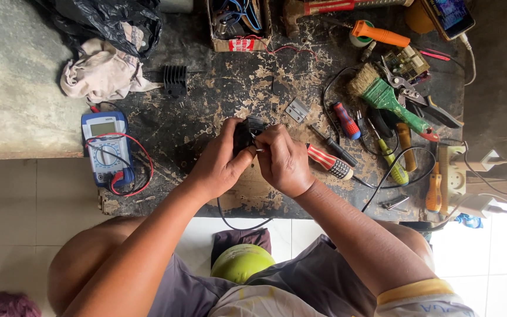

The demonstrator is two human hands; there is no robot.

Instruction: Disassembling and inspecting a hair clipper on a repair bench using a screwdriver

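Closest below: yellow-green helmet (242,262). Above it, left hand (221,161) clasped round small black device (245,132) over the counter (218,94); right hand (283,161) pinched on red-striped screwdriver (324,159), tip at casing. Seemingly mid-job: multimeter (105,147) lying aside, unconnected.

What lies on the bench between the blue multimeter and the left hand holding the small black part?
Head view: only bare, peeling dark benchtop lies between the multimeter and the left hand; its red lead stays near the meter.

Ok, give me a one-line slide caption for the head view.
Left hand and right hand work on a small black device over a worn workbench, blue multimeter and screwdrivers alongside.
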